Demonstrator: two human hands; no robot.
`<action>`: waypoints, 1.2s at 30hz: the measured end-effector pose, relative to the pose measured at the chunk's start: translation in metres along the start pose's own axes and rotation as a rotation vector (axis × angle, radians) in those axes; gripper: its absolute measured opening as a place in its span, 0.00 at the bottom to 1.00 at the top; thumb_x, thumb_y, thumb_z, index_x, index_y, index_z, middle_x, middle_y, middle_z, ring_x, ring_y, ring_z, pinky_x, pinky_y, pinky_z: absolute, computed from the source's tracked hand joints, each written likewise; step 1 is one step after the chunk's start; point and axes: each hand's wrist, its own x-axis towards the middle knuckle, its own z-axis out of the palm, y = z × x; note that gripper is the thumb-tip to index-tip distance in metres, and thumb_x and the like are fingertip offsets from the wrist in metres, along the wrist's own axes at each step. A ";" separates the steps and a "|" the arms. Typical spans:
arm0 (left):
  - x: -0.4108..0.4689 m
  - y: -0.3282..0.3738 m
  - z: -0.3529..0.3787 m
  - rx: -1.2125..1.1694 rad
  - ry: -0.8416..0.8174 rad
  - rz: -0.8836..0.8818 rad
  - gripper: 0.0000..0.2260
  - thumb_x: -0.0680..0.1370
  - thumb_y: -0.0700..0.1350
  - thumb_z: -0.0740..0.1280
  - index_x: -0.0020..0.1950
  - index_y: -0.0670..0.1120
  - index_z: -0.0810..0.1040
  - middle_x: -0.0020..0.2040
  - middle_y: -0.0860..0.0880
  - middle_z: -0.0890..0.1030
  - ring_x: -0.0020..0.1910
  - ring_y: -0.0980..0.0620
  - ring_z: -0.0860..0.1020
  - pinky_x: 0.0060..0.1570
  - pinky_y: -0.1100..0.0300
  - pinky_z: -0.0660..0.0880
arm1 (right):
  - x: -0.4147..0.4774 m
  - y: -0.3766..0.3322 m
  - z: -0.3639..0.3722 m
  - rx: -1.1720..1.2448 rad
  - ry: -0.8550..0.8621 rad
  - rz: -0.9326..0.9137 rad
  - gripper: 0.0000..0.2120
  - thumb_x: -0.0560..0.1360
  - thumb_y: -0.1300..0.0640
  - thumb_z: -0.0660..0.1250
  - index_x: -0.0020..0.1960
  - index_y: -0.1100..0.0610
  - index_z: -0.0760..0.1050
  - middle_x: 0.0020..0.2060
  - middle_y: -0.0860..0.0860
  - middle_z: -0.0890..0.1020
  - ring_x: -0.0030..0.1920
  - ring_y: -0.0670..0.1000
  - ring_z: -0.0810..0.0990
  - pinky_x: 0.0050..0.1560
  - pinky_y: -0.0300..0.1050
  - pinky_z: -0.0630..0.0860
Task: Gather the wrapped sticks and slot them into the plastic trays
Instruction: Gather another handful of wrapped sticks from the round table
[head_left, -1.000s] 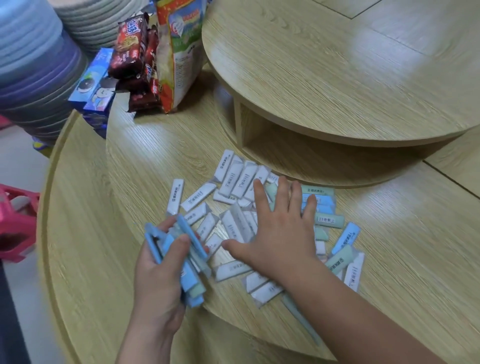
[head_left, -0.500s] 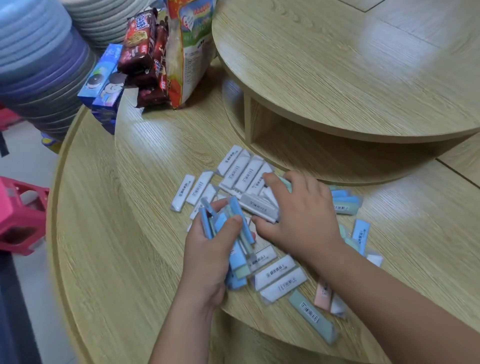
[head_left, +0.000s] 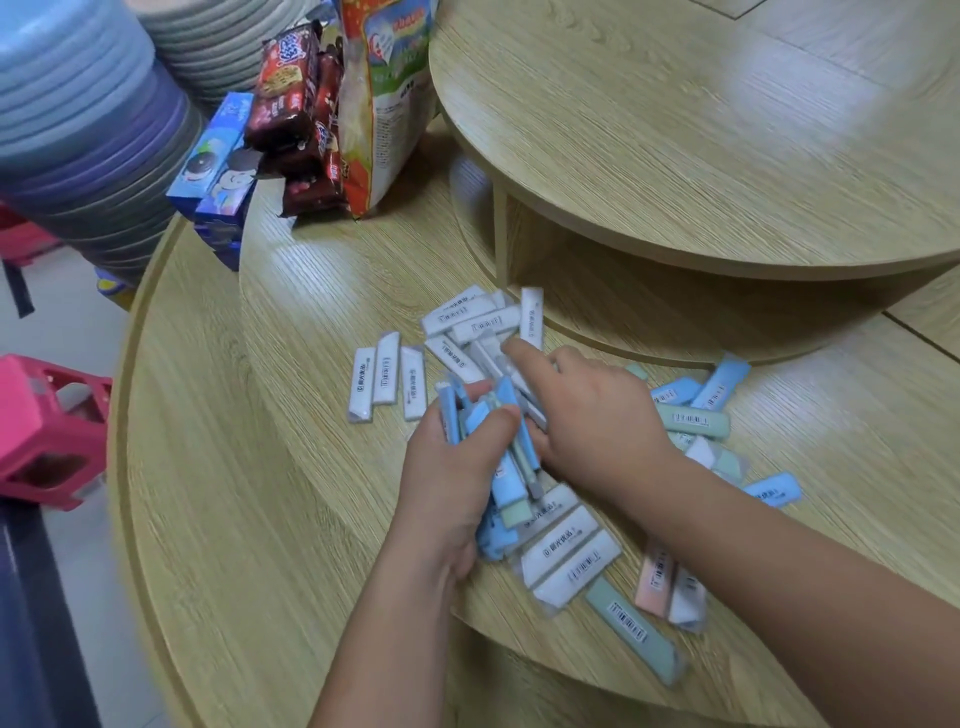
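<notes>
Several wrapped sticks, white, blue, green and pink, lie scattered on the middle wooden tier. My left hand grips a bundle of blue and green sticks upright above the pile. My right hand reaches into the pile just right of the bundle, fingers curled over white sticks; what it holds is hidden. Three white sticks lie side by side to the left. Blue and green sticks lie to the right. No plastic tray is in view.
Snack packets and a large bag stand at the back left beside blue biscuit boxes. Stacked plastic stools rise at the far left. A raised round tier overhangs the back. A pink stool stands on the floor.
My left hand carried its bundle right and up to the pile's middle. My right hand went from flat on the sticks to curled, sweeping white sticks together toward the bundle.
</notes>
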 end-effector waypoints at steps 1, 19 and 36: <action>-0.001 0.000 0.001 0.007 -0.011 0.001 0.10 0.76 0.44 0.70 0.56 0.45 0.80 0.43 0.35 0.84 0.37 0.42 0.83 0.35 0.54 0.80 | 0.000 -0.001 -0.001 0.014 -0.004 -0.009 0.28 0.74 0.41 0.66 0.70 0.49 0.69 0.43 0.54 0.79 0.34 0.59 0.79 0.31 0.45 0.66; -0.024 0.002 0.010 -0.064 -0.010 -0.012 0.11 0.77 0.40 0.71 0.58 0.51 0.82 0.44 0.40 0.85 0.38 0.44 0.84 0.37 0.54 0.81 | -0.013 0.014 -0.004 0.369 0.005 -0.044 0.28 0.74 0.45 0.68 0.70 0.43 0.62 0.56 0.48 0.79 0.51 0.54 0.80 0.44 0.47 0.74; -0.049 0.023 0.032 0.103 -0.187 0.003 0.13 0.69 0.49 0.74 0.53 0.57 0.83 0.44 0.41 0.85 0.40 0.42 0.85 0.40 0.50 0.81 | -0.054 0.026 -0.043 0.474 0.120 -0.031 0.30 0.72 0.45 0.69 0.71 0.39 0.61 0.49 0.48 0.78 0.43 0.53 0.79 0.38 0.45 0.73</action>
